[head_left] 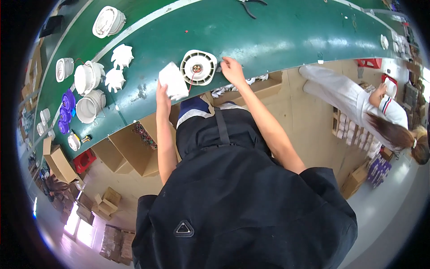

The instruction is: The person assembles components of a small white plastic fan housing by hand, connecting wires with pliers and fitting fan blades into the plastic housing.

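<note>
1. While the left hand (163, 96) grips an angular white piece (174, 80), the round white housing (204, 68) lies between both hands, at the near edge of the counter (277, 40).
2. Right hand (233, 71) is nearer, curled just beside the housing's right side; cannot tell whether it holds anything.
3. Housing: no clear long axis; slotted rim, brass-coloured centre (197, 68), red wire (191, 82) running nearward.

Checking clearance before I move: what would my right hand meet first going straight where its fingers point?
First, likely the small grey piece by your right hand, then the round slotted white housing; depth is unclear.
</note>
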